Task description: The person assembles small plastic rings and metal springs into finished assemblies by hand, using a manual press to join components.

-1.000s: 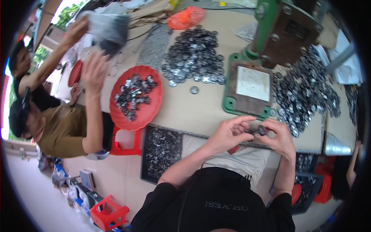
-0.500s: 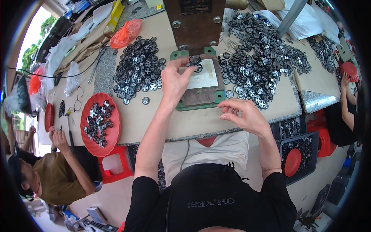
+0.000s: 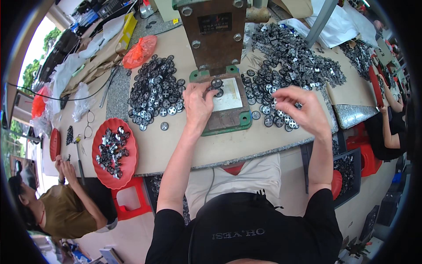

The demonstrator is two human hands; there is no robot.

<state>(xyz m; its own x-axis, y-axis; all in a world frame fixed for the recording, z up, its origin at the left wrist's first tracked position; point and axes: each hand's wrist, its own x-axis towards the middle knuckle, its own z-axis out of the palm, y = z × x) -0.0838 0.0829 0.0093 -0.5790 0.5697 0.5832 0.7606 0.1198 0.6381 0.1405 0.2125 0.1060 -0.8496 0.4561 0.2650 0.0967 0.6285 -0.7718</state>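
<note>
The left hand (image 3: 198,104) pinches a small black wheeled piece (image 3: 216,83) at ten o'clock on the press's (image 3: 211,44) white plate (image 3: 231,100), so the step in hand looks like setting it there. At three o'clock, by the wheel pile (image 3: 265,81), the right hand (image 3: 302,108) is half-curled, its hold impossible to tell; the next move seems to call for steady alignment.

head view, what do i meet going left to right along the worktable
Small red dish, scalloped red plastic plate, heap of round black wheel-shaped parts, the person's left hand, white rectangular sheet, the person's right hand.
</note>
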